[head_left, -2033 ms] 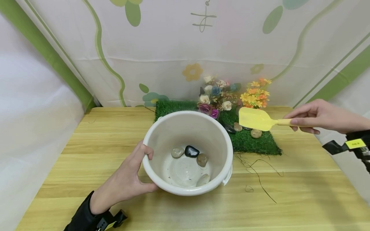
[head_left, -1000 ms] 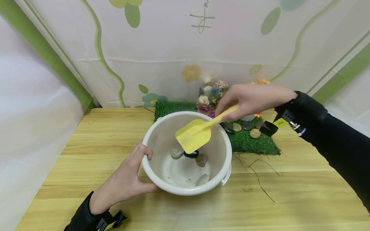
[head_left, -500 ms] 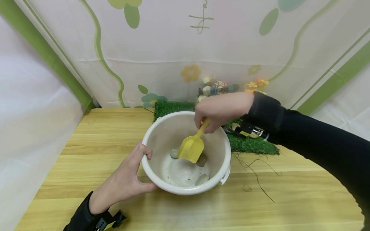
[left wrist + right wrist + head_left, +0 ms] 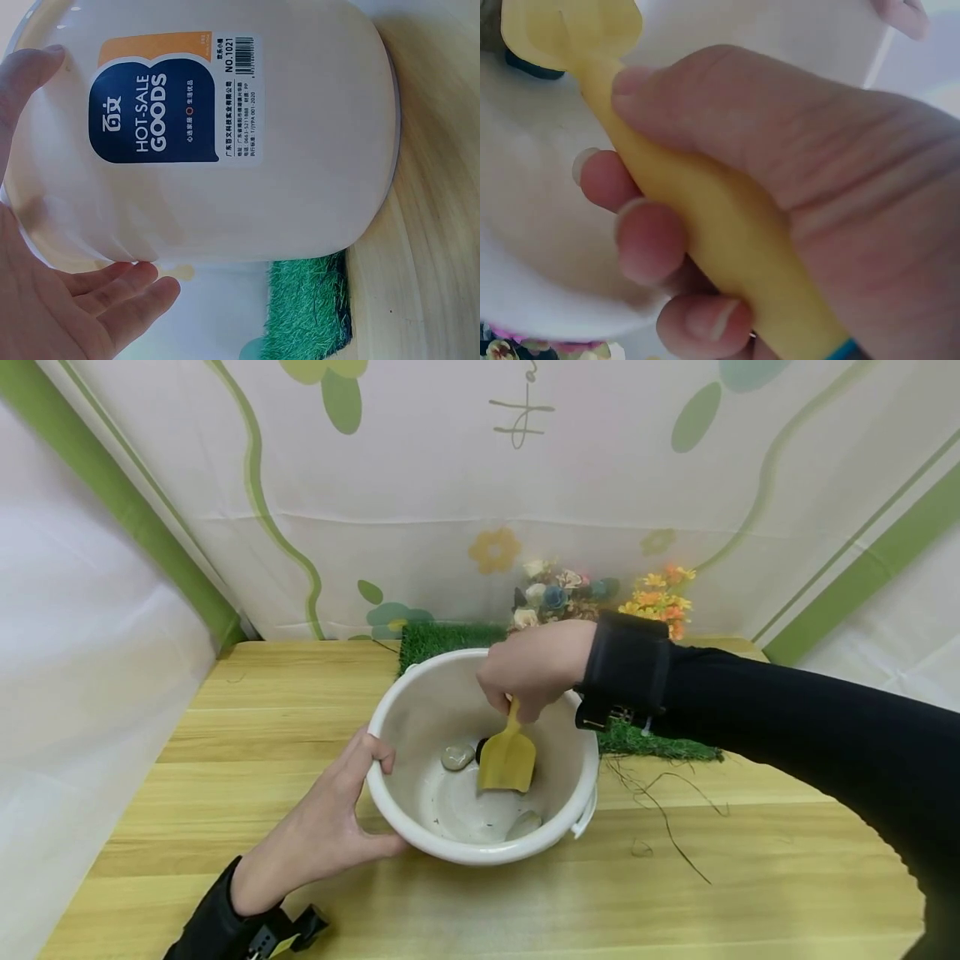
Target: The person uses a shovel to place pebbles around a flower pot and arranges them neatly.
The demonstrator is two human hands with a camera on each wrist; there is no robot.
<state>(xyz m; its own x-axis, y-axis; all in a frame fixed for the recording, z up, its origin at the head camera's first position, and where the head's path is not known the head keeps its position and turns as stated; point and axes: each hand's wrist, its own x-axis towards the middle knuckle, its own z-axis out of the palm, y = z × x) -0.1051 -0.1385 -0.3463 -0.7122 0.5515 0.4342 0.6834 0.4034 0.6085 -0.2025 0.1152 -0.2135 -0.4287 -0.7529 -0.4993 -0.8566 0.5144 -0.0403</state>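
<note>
A white bucket (image 4: 483,855) stands upright on the wooden table. My left hand (image 4: 322,835) holds its left rim, fingertips hooked over the edge and thumb against the outer wall; a printed label (image 4: 154,109) shows there in the left wrist view. Inside the bucket, my right hand (image 4: 528,667) grips a yellow toy shovel (image 4: 507,764) by its handle (image 4: 720,217), blade pointing down near the bottom. Left of the blade lies a grey pebble (image 4: 457,757), with a black pebble (image 4: 536,67) partly behind the blade. A pale pebble (image 4: 524,825) rests at the lower right.
Behind the bucket lies an artificial grass mat (image 4: 453,639), partly covered by the right arm. Mixed artificial flowers (image 4: 551,593) and yellow-orange ones (image 4: 656,597) stand on it. Dark thin strands (image 4: 667,814) lie on the table (image 4: 247,735). A printed curtain (image 4: 420,468) hangs behind.
My right hand has brought the shovel from the right, above the mat, leftward and down into the bucket; the blade now covers the brown pebble. The left hand keeps its hold on the rim.
</note>
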